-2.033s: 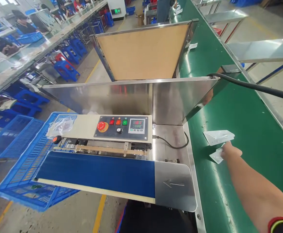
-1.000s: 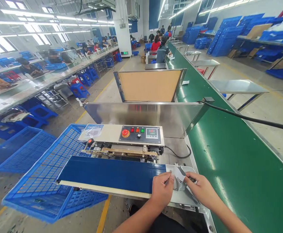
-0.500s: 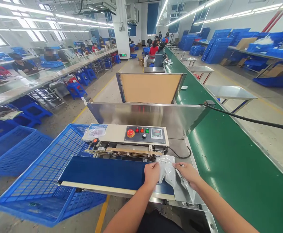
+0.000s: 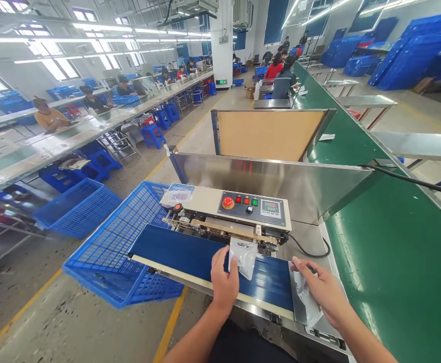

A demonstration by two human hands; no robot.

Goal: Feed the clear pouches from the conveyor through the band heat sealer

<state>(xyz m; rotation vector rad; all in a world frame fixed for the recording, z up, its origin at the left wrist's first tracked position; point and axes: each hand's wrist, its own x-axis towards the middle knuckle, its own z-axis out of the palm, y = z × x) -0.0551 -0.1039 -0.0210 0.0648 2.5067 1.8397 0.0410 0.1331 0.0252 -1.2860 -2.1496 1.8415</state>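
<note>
A small white plastic bag (image 4: 246, 261) stands at the blue belt's back edge, its top at the band sealer's (image 4: 224, 229) sealing strip. My left hand (image 4: 225, 280) has its left edge between thumb and fingers, the thumb lying on the bag's front. What the bag contains cannot be made out. Over the machine's right end, my right hand (image 4: 320, 287) is closed on a second whitish plastic bag (image 4: 308, 302), which hangs down over the metal plate beside the belt. The fingers partly cover that bag.
The blue conveyor belt (image 4: 182, 254) runs left towards a large blue basket (image 4: 103, 252). A green conveyor (image 4: 386, 262) passes on my right. Behind the sealer rises a metal panel (image 4: 265, 176), and a black cable (image 4: 311, 251) curls at its right. People sit at benches farther off.
My left hand has moved its bag leftward along the sealer, away from my right hand. My right hand keeps the other bag near the belt's right end. The camera view has turned left.
</note>
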